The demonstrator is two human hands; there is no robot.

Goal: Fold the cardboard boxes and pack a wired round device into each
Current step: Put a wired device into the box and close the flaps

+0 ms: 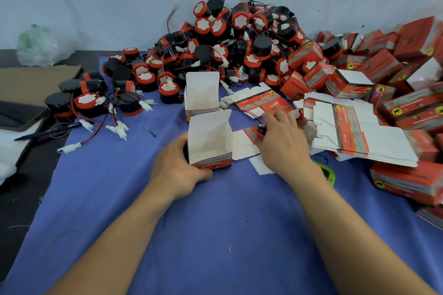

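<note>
Box (211,141): thin printed cardboard, white inside, red and grey outside. It stood upright on the blue cloth (215,223), long axis vertical, mouth up, with the top flap raised at the back.

Left hand (177,172) held the box low on its left side, fingers curled behind and thumb lying along the front bottom edge.

Right hand (282,136), just right of the grip, lay palm down on flat blanks (247,143). A small black and red piece sat at its thumb; could not tell whether the hand held it.

Just beyond the grip stood a second box (202,96), also upright and open.

Further right lay a fanned stack of blanks (359,134), smooth white card with notched flaps.

Beyond both were heaped round devices (239,38): black drums with red rims, white faces, thin red wires and white plugs.

Far right were piled closed boxes (407,55).

Well left of the grip lay a dark pen (48,130).
</note>
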